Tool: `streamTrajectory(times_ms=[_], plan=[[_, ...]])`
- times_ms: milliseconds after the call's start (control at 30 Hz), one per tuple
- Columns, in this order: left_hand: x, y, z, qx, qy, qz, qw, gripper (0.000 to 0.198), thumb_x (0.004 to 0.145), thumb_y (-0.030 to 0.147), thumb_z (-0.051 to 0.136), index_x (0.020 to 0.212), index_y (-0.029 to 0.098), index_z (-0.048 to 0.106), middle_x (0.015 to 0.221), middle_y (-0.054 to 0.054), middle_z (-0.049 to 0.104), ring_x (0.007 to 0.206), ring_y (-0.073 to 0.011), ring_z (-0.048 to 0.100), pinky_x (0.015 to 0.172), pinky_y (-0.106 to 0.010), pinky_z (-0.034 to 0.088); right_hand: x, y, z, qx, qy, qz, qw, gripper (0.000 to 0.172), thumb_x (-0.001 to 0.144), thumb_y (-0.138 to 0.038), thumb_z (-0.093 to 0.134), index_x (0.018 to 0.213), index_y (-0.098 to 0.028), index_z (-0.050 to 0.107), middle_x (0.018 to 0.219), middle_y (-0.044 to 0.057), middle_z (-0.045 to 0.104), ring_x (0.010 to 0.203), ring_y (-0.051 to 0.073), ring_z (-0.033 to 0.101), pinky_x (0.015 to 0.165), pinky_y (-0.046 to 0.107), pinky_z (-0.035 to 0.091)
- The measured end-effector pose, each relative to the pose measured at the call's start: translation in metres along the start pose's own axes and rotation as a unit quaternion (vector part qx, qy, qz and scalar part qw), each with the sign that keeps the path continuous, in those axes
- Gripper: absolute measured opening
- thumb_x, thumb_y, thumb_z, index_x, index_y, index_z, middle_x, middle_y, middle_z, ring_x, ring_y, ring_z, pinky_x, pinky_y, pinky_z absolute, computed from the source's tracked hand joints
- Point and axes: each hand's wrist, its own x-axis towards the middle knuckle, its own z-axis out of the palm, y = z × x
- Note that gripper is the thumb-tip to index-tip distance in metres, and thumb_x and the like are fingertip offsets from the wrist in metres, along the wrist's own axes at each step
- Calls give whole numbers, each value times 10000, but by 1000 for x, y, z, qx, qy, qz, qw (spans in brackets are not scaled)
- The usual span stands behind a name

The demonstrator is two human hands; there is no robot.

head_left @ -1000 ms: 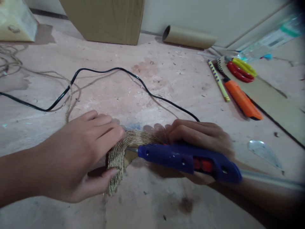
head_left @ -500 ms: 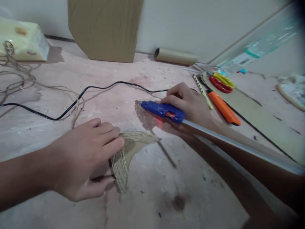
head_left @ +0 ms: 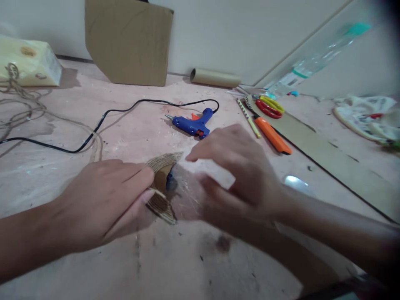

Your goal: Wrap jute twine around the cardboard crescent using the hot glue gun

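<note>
My left hand is closed on a curved cardboard piece wrapped in rows of twine, thumb below and fingers on top. The piece is raised at an angle, and its left part is hidden under the hand. Just right of it is my right hand, smeared by motion, with a gap between thumb and forefinger and nothing seen in it. Beyond that hand a blue glue gun with an orange trigger lies on its side. Its black cord runs left.
Loose twine lies by a yellow packet at left. A cardboard sheet leans on the wall beside a cardboard tube. To the right are an orange cutter, scissors, a cardboard strip and a plastic bottle.
My right hand has let go of the glue gun, which now lies on the surface, and has come nearer to the twine-wrapped piece. My left hand has taken hold of that piece and tilted it up.
</note>
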Motion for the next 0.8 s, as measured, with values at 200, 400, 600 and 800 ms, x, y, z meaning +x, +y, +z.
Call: streamTrajectory(times_ms=[200,400,600,800], plan=[[2,10,-5,-112,-34,-42,992,382,1231,222,344,894,253,520,741,44,615,607,-146,547,600,-323,426,-3,-45,19,109,51,39,992,229,1194,-427,706,1199,-210,633,1000,-5,813,818,142,739,774,339,463],[3,8,6,-154,-14,-14,988,383,1261,262,334,916,256,499,798,29,628,680,-172,560,642,-331,420,-5,-44,37,150,81,55,984,87,1178,-211,702,1122,-217,635,906,-48,773,696,89,618,691,260,427],[11,3,5,-174,-14,-3,985,444,1312,345,323,914,244,491,756,68,578,627,-132,512,603,-282,393,-9,-41,40,167,42,63,983,144,1140,-130,597,1055,-238,556,829,-61,694,650,98,539,639,264,404],[13,3,6,-257,-60,-56,963,405,1291,276,389,905,236,502,764,64,568,639,-115,524,617,-263,405,-15,-32,48,246,37,81,965,239,1228,-456,573,1205,-218,568,908,-29,707,671,105,595,620,248,482]])
